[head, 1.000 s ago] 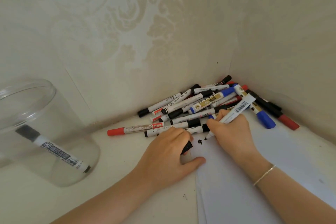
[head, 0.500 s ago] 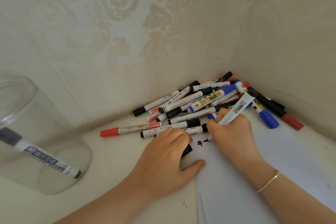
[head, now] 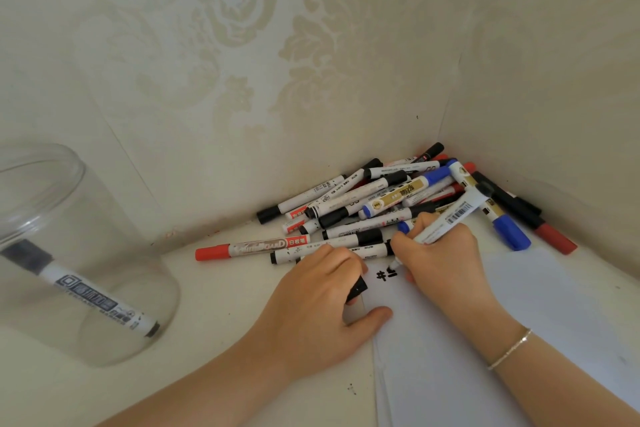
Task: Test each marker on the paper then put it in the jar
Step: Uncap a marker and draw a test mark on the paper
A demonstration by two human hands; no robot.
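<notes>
My right hand [head: 440,258] grips a white marker [head: 450,218] with a barcode label, its tip down on the white paper [head: 519,340] beside fresh black marks [head: 386,276]. My left hand [head: 311,308] rests on the paper's left edge and is closed on a black marker cap [head: 356,288]. A pile of markers [head: 381,204] with black, blue and red caps fills the corner behind the hands. The clear jar [head: 79,253] stands at the left with one black-capped marker [head: 86,291] leaning inside it.
Patterned walls close the corner at the back and right. A red-capped marker [head: 249,248] lies loose in front of the pile. A blue-capped marker [head: 505,229] and a red-capped one [head: 550,236] lie near the right wall. A bracelet [head: 509,348] circles my right wrist.
The view shifted slightly. My right hand has drawn a further black stroke to the right of the first mark. My left hand stays put with the cap.
</notes>
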